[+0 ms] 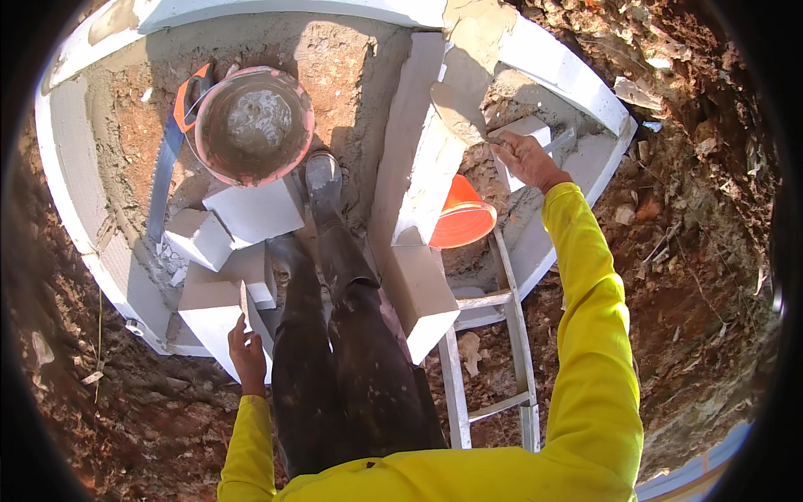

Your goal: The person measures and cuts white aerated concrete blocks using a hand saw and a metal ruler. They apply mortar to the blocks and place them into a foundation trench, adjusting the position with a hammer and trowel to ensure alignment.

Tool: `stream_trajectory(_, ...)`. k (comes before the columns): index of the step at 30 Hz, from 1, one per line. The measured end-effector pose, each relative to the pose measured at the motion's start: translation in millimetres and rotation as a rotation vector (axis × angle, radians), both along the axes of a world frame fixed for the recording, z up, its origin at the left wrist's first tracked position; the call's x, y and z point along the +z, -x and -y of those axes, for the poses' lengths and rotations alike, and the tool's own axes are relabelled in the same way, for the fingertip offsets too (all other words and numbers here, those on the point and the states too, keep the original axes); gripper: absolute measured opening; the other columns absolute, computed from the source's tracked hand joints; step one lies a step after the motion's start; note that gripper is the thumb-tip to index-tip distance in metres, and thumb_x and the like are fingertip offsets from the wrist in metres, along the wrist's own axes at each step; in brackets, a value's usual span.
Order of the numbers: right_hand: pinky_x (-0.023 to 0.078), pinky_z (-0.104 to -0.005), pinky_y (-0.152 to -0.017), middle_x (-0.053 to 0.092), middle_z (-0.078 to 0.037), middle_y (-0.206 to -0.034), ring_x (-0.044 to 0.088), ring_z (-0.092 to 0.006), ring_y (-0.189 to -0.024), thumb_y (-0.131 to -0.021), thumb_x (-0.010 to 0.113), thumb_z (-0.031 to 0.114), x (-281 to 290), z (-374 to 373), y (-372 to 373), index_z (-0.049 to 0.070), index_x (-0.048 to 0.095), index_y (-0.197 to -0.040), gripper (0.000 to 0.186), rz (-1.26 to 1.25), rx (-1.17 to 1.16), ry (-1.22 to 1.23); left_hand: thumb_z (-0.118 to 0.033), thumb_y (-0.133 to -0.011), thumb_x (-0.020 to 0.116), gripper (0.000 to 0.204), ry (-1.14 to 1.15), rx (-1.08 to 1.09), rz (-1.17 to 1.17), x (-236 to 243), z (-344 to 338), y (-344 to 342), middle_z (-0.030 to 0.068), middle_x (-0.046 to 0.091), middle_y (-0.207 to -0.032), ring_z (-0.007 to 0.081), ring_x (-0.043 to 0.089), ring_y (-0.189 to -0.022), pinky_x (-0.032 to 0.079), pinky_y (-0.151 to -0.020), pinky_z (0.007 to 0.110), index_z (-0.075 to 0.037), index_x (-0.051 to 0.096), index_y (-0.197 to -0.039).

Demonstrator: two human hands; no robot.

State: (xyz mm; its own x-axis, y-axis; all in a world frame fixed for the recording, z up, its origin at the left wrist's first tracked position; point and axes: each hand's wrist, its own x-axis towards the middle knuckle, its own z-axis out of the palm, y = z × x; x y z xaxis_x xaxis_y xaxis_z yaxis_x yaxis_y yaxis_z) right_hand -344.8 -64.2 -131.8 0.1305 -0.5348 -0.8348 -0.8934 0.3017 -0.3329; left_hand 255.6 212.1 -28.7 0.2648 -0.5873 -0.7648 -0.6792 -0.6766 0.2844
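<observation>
My right hand (529,161) is closed round the handle of a trowel (457,115). The mortar-coated blade lies against the top of the white block wall (418,151), where wet mortar (475,42) is spread. Lower left, my left hand (247,356) is closed on a thin, pale, narrow piece (243,298) that points up; its kind cannot be made out. Under that hand is a large white block (205,305). A round bucket (254,125) of wet grey mortar stands farther off, beyond my boots.
A handsaw (165,163) with an orange handle leans beside the bucket. Several cut blocks (255,209) lie near my feet. An orange bucket (462,213) and a metal ladder (489,351) stand right of the wall. A curved white wall (71,159) and rough soil (694,226) surround me.
</observation>
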Motion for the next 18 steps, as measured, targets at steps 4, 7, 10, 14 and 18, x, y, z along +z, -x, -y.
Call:
stream_trajectory(4, 0.047, -0.0398, -0.057, 0.056, -0.014, -0.059, 0.059, -0.0275, -0.056, -0.095, 0.062, 0.025, -19, -83, -3, 0.007, 0.058, -0.123, 0.034, 0.048, 0.060, 0.021, 0.000, -0.087, 0.056, 0.050, 0.015, 0.000, -0.013, -14, -3, 0, 0.0137, 0.057, -0.113, 0.0224, 0.062, -0.090, 0.054, -0.073, 0.034, -0.008, 0.055, -0.136)
stream_trajectory(7, 0.047, -0.0414, -0.055, 0.061, -0.015, -0.064, 0.056, -0.0334, -0.054, -0.094, 0.063, 0.022, -8, -116, -27, 0.006, 0.059, -0.116, 0.028, 0.086, 0.104, 0.058, -0.001, -0.087, 0.056, 0.050, -0.016, 0.029, -0.021, -14, -12, -4, 0.0134, 0.058, -0.113, 0.0232, 0.063, -0.091, 0.054, -0.074, 0.036, -0.009, 0.054, -0.137)
stream_trajectory(10, 0.050, -0.0469, -0.061, 0.066, -0.017, -0.075, 0.062, -0.0398, -0.066, -0.092, 0.063, 0.024, -4, -155, -4, 0.008, 0.059, -0.117, 0.030, 0.023, 0.242, 0.272, -0.002, -0.087, 0.055, 0.050, 0.025, 0.022, -0.018, -11, -29, -19, 0.0137, 0.058, -0.112, 0.0233, 0.063, -0.091, 0.054, -0.075, 0.036, -0.009, 0.055, -0.137)
stream_trajectory(14, 0.052, -0.0503, -0.077, 0.066, -0.018, -0.093, 0.064, -0.0404, -0.090, -0.091, 0.060, 0.031, 47, -156, 3, 0.008, 0.058, -0.105, 0.026, -0.361, 0.144, 0.125, -0.002, -0.087, 0.054, 0.050, 0.054, 0.014, 0.016, -5, -55, -49, 0.0138, 0.058, -0.109, 0.0236, 0.063, -0.091, 0.054, -0.075, 0.036, -0.008, 0.055, -0.137)
stream_trajectory(18, 0.052, -0.0508, -0.078, 0.066, -0.016, -0.097, 0.064, -0.0396, -0.091, -0.090, 0.060, 0.029, 52, -164, -12, 0.010, 0.056, -0.107, 0.026, -0.285, 0.223, 0.149, -0.002, -0.087, 0.054, 0.050, 0.051, -0.023, 0.047, -8, -69, -62, 0.0137, 0.058, -0.109, 0.0234, 0.062, -0.089, 0.054, -0.075, 0.036, -0.008, 0.054, -0.136)
